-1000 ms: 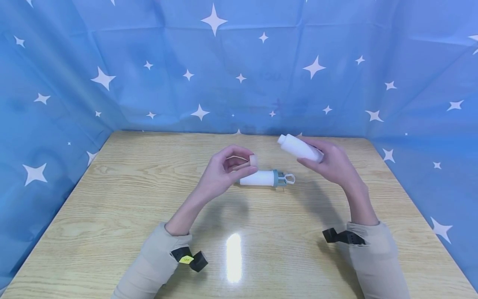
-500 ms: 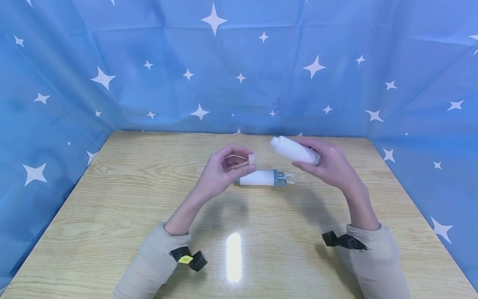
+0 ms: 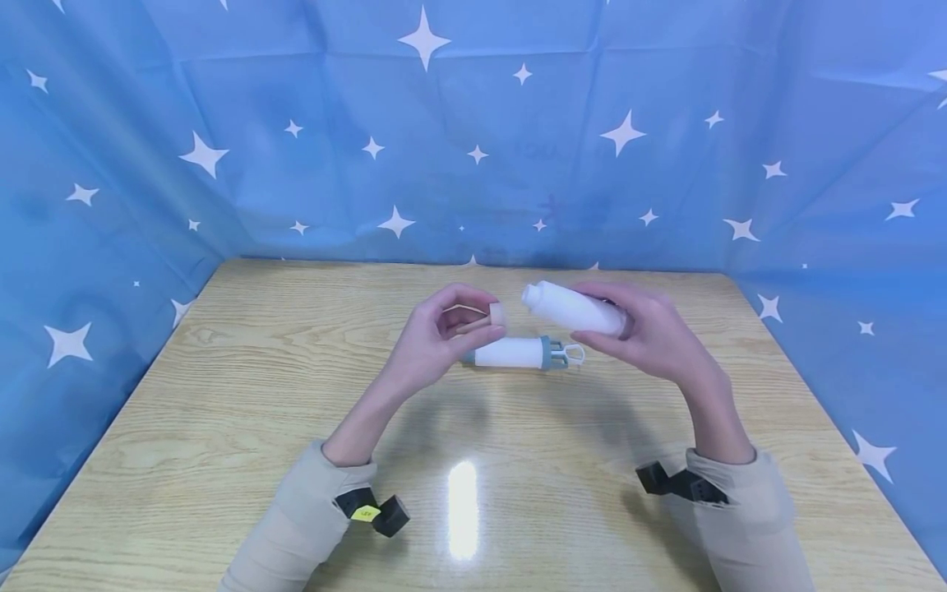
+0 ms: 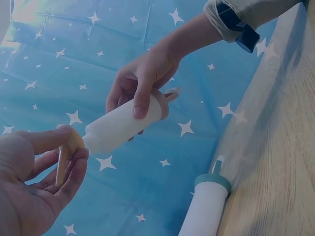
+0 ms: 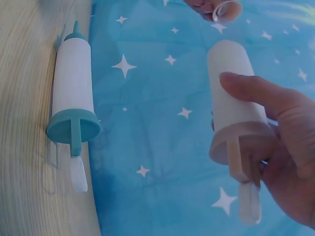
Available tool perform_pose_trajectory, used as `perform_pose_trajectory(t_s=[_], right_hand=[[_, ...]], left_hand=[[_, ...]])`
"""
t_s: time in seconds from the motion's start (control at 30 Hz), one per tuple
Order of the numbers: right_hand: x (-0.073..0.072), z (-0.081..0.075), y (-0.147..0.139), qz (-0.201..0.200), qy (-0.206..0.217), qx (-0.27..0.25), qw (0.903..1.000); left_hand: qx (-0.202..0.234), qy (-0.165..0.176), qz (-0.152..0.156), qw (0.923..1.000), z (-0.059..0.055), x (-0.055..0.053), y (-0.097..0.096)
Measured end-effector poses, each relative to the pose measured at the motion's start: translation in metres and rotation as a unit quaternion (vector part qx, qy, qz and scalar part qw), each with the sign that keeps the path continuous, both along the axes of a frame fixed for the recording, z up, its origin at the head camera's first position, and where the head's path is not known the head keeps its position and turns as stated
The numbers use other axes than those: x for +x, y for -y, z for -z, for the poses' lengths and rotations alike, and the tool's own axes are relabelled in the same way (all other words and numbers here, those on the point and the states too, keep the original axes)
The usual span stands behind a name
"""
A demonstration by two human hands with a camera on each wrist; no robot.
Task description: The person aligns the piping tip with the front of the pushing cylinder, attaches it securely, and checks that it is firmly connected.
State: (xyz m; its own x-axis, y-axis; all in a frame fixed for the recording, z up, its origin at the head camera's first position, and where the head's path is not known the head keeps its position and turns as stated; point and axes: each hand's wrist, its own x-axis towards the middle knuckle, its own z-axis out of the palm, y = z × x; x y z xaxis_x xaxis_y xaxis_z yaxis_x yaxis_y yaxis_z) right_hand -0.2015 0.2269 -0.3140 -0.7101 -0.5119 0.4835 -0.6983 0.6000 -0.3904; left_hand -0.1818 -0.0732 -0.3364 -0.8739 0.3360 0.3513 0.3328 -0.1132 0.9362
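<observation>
Above the table, my left hand pinches a beige nozzle cap between thumb and fingers; its narrow stem points back toward the palm. My right hand grips a white piping syringe near its beige end collar. The syringe's bare neck faces the cap, with a small gap between them in the head view. In the left wrist view the neck overlaps the cap's edge, and contact cannot be told. Behind and below lies a second piping syringe with teal ends.
The second syringe lies sideways on the wooden table, its ring handle to the right. A blue star-patterned cloth stands behind and at both sides. A bright light reflection shows near the front.
My right hand has brought the white syringe leftward and slightly down, closer to the cap. The left hand has barely shifted, still pinching the cap. The teal-ended syringe stays put.
</observation>
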Motion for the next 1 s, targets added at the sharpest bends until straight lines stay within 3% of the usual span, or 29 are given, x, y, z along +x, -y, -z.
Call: perform_pose_trajectory(t_s=[0.6, 1.0], right_hand=[[0.009, -0.006, 0.01, -0.046, -0.017, -0.001, 0.9988], [0.014, -0.007, 0.014, -0.079, -0.003, -0.014, 0.9968]], left_hand=[[0.0, 0.008, -0.007, 0.9999, -0.002, 0.0, 0.0], [-0.001, 0.012, -0.007, 0.9999, -0.004, -0.001, 0.003]])
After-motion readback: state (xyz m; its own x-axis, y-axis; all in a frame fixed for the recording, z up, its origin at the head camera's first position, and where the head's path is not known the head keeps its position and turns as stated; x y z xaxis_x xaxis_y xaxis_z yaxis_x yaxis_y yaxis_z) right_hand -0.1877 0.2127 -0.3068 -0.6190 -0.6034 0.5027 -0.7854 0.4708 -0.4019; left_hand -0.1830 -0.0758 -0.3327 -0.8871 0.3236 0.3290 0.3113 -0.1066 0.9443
